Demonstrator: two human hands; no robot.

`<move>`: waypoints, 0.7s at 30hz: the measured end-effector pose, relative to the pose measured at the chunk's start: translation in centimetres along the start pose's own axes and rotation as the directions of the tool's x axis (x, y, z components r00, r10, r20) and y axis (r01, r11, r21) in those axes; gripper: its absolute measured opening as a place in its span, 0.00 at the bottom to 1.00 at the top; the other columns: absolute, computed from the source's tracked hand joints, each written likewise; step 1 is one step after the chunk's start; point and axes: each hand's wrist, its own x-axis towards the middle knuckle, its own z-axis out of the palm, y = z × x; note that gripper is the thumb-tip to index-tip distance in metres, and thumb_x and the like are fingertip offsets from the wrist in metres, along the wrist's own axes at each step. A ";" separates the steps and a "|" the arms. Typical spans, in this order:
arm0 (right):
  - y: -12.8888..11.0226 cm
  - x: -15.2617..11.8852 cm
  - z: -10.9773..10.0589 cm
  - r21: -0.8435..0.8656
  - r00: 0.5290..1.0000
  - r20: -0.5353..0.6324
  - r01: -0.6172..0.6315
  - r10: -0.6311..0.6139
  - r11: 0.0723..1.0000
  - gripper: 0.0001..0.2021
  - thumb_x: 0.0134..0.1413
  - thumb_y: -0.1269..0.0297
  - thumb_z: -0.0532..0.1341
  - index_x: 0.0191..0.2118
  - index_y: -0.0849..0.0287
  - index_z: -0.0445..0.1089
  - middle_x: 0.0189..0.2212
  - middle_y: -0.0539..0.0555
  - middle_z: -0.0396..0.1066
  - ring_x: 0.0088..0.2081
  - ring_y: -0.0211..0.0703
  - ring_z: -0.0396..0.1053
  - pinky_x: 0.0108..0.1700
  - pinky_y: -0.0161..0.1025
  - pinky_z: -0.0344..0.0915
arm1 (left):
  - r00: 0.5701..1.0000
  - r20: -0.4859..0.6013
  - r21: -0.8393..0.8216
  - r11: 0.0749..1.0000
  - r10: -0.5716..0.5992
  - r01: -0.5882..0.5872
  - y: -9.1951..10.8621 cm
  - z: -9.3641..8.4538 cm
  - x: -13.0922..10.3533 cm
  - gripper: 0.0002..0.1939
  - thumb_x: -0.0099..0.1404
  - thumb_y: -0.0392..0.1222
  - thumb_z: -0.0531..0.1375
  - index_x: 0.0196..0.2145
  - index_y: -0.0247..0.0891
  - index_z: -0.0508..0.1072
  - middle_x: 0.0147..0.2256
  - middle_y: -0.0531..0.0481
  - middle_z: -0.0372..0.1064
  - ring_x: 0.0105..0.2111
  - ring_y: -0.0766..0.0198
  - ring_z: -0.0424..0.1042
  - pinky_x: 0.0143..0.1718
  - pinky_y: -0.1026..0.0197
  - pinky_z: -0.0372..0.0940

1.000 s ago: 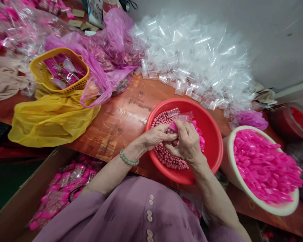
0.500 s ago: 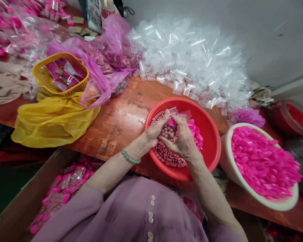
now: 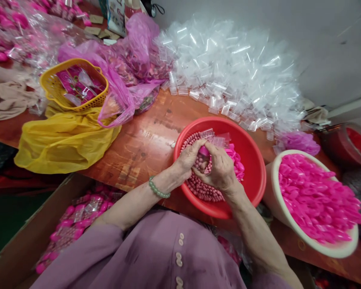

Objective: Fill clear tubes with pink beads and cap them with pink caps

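Note:
Over a red basin [image 3: 252,164], both my hands are closed round a small item with a bright pink rounded end [image 3: 203,151]. My left hand [image 3: 186,160], a green bead bracelet on its wrist, grips it from the left. From the other side my right hand [image 3: 221,166] wraps it with thumb and fingers. Most of the item is hidden by the fingers. Dusty-pink beads [image 3: 203,190] lie in the basin beneath, with glossy pink plastic pieces [image 3: 237,162] at their right. Clear plastic sleeves [image 3: 221,139] rest just beyond my fingertips.
A large heap of clear sleeves [image 3: 228,68] covers the back of the table. A cream bucket [image 3: 338,251] full of pink pieces stands right. To the left are a yellow basket [image 3: 93,105], a yellow bag [image 3: 63,140] and a purple bag [image 3: 141,36]. A box [image 3: 33,224] holds pink packs below.
The fingers of both hands have shifted round the item, and less of its pink end shows now. The whole view has moved slightly.

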 end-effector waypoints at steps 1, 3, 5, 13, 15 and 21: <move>0.0 0.0 0.1 -0.003 1.000 0.002 0.012 -0.012 1.000 0.35 0.55 0.57 0.61 0.66 0.64 0.52 0.51 0.70 0.73 0.52 0.62 0.73 0.51 0.57 0.72 | 1.000 -0.009 0.007 1.000 0.014 -0.014 0.0 0.0 -0.1 0.17 0.60 0.49 0.66 0.23 0.36 0.69 0.16 0.57 0.63 0.15 0.74 0.59 0.17 0.68 0.55; 0.0 0.3 0.2 -0.002 0.999 -0.004 0.037 -0.037 0.999 0.34 0.57 0.56 0.61 0.65 0.65 0.53 0.51 0.70 0.73 0.51 0.61 0.74 0.49 0.56 0.72 | 1.000 -0.013 0.022 1.000 0.021 -0.021 0.1 -0.1 -0.2 0.18 0.60 0.51 0.66 0.23 0.36 0.68 0.15 0.58 0.62 0.14 0.74 0.59 0.17 0.68 0.54; -0.1 0.6 0.0 0.026 0.998 -0.007 0.055 -0.054 0.998 0.33 0.59 0.55 0.60 0.64 0.66 0.54 0.50 0.70 0.73 0.51 0.60 0.74 0.50 0.55 0.73 | 1.000 -0.013 0.025 0.999 0.022 -0.022 0.2 0.0 0.0 0.20 0.61 0.53 0.65 0.22 0.36 0.67 0.15 0.58 0.62 0.14 0.74 0.59 0.17 0.68 0.55; 1.4 0.5 -2.6 0.277 0.972 0.211 -0.163 0.106 0.947 0.33 0.59 0.53 0.63 0.65 0.62 0.56 0.59 0.67 0.67 0.52 0.53 0.74 0.52 0.52 0.72 | 0.979 0.201 0.200 0.978 0.021 -0.062 2.4 -1.3 -2.4 0.23 0.64 0.60 0.61 0.25 0.36 0.71 0.18 0.53 0.66 0.18 0.71 0.64 0.22 0.66 0.62; 2.1 -0.5 -3.3 0.293 0.937 0.291 -0.278 0.192 0.915 0.27 0.60 0.53 0.63 0.60 0.61 0.63 0.51 0.63 0.74 0.42 0.48 0.77 0.46 0.48 0.74 | 0.969 0.240 0.367 0.919 0.058 -0.146 3.7 -3.9 -5.1 0.24 0.61 0.63 0.63 0.28 0.35 0.73 0.20 0.52 0.68 0.19 0.70 0.66 0.22 0.65 0.62; 3.0 -2.1 -3.4 0.062 0.759 0.606 -0.345 0.240 0.937 0.13 0.64 0.59 0.60 0.48 0.63 0.71 0.40 0.61 0.78 0.42 0.50 0.76 0.44 0.42 0.68 | 0.988 -0.112 0.722 0.692 0.107 0.007 6.5 -16.0 -13.6 0.29 0.54 0.68 0.65 0.33 0.36 0.77 0.28 0.46 0.75 0.26 0.61 0.72 0.31 0.59 0.69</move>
